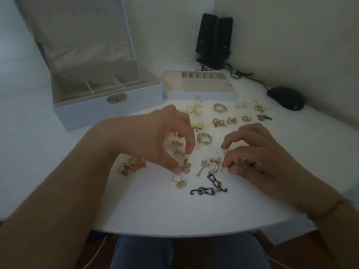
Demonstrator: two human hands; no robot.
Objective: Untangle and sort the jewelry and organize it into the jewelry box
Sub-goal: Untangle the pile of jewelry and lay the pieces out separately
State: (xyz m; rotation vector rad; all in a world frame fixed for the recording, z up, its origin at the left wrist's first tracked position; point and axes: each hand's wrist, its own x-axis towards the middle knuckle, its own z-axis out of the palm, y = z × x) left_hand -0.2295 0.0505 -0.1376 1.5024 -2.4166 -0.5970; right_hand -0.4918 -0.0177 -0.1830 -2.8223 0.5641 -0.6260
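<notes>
- Presently, sorting stage: both my hands work over the loose gold-toned jewelry spread on the white table (174, 210); none of it is in the boxes yet.
- My left hand (165, 136): thumb and forefinger curled into a pinch at a small pale square earring (177, 178); whether they grip it or only touch it I cannot tell.
- My right hand (250, 152): fingers curled, pinching a fine gold piece joined to the white rose-shaped charm cluster (213, 166).
- Judged next move: ease the cluster apart gently, without tugging.
- Count: one open white jewelry box (108, 109) with lid raised, back left; one white divided insert tray (200, 94) beside it; two gold rings (205, 137); two dark blue cat-shaped earrings (214, 181).
- Behind: two black speakers (213, 39); one black computer mouse (285, 98).
</notes>
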